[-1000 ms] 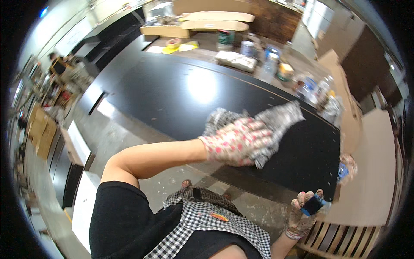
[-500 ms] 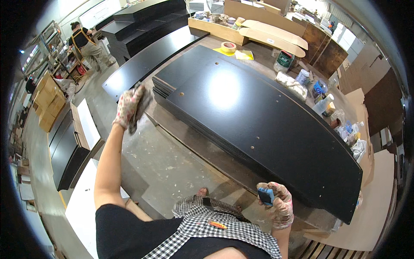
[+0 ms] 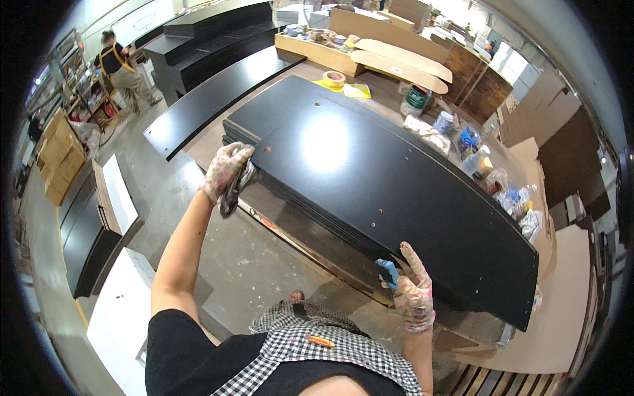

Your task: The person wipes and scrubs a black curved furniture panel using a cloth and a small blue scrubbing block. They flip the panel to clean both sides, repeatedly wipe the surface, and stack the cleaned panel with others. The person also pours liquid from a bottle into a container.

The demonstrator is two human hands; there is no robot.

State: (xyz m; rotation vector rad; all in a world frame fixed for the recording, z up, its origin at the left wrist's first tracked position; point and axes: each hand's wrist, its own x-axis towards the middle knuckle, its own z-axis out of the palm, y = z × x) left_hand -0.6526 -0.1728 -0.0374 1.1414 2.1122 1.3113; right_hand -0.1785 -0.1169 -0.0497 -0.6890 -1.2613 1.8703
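Note:
A stack of glossy black panels (image 3: pixel 343 171) with small holes lies across the table before me. My left hand (image 3: pixel 228 170), in a stained patterned glove, grips a dark, crumpled rag (image 3: pixel 234 193) at the stack's near left edge. In my gloved right hand (image 3: pixel 415 290) a small blue block (image 3: pixel 387 272), dark on one face, is held between thumb and fingers beside the near edge. The index finger points out over the top panel.
Behind the stack stand a green-labelled jar (image 3: pixel 415 99), plastic bottles (image 3: pixel 475 160) and a tape roll (image 3: pixel 334 80). A curved black panel (image 3: pixel 218 99) lies farther left. More black panels (image 3: pixel 86 237) stand on the floor at left. Another person (image 3: pixel 119 69) works at the far left.
My left hand has moved right and down with the rag, onto the panel stack's edge. My right hand has shifted left and up, its index finger now extended.

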